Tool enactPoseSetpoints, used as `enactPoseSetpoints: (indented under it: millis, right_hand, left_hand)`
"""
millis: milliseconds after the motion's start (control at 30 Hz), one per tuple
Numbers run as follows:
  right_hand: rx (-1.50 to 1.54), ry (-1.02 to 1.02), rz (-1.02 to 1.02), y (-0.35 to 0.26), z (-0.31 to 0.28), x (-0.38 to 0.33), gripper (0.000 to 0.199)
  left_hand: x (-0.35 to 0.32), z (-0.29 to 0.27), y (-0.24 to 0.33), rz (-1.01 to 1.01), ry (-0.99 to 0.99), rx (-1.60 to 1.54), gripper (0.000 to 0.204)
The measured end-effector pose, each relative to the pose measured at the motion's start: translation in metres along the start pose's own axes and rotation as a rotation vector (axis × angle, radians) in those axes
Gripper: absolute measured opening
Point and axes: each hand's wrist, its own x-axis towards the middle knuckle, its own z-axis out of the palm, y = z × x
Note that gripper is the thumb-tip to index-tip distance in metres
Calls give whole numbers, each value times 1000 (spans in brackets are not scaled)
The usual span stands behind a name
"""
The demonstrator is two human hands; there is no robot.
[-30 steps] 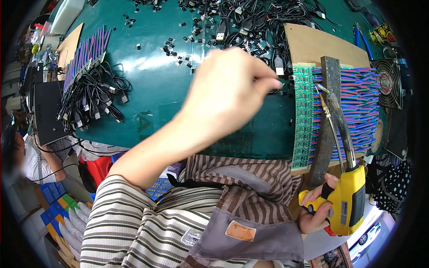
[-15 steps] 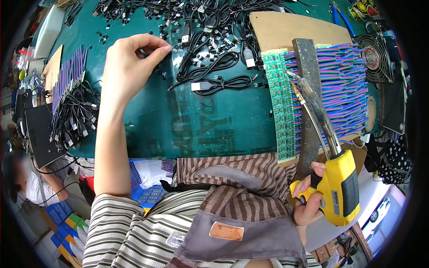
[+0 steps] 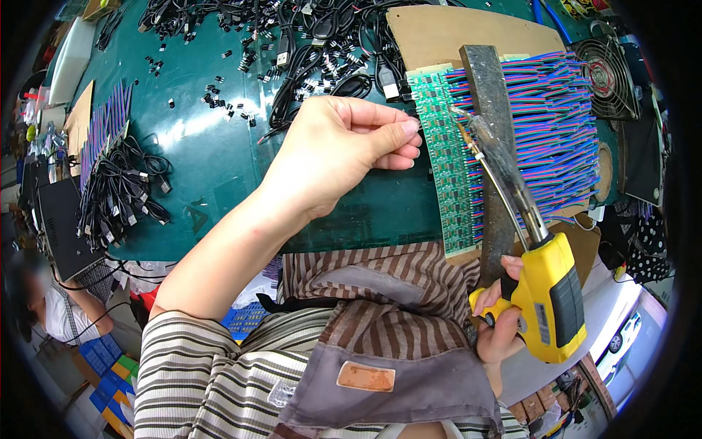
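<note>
Left hand (image 3: 344,154) pinched shut, contents too small to tell, just left of green circuit strip (image 3: 446,161) running away lengthwise; right hand (image 3: 504,314) gripping yellow soldering gun (image 3: 552,300), tip angled onto strip

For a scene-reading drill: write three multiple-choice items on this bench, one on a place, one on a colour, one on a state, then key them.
1. Where does the tip of the soldering gun rest?
A. on the fan
B. at the green circuit board strip
C. on the black cable bundle

2. What colour is the gun's body?
A. yellow
B. red
C. white

3. How is the left hand?
A. flat on the mat
B. gripping the gun
C. raised, fingertips pinched together

Key: 1 B, the metal nozzle ends at the board's edge beside the coloured wires. 2 A, the casing in the right hand is yellow. 3 C, thumb and fingers meet above the green mat.
</note>
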Motion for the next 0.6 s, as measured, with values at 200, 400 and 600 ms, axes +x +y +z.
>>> enactPoseSetpoints:
  millis: [200,400,600]
  right_hand:
    - [45,-18,-14,3,-1,-1,57]
    - [209,-18,80,21,-13,-9,57]
    - [134,-46,101,5,-6,-5,46]
  left_hand:
    - [3,4,2,37,-2,90,21]
    - [5,5,3,80,36,138,19]
    - [6,8,3,83,70,140,18]
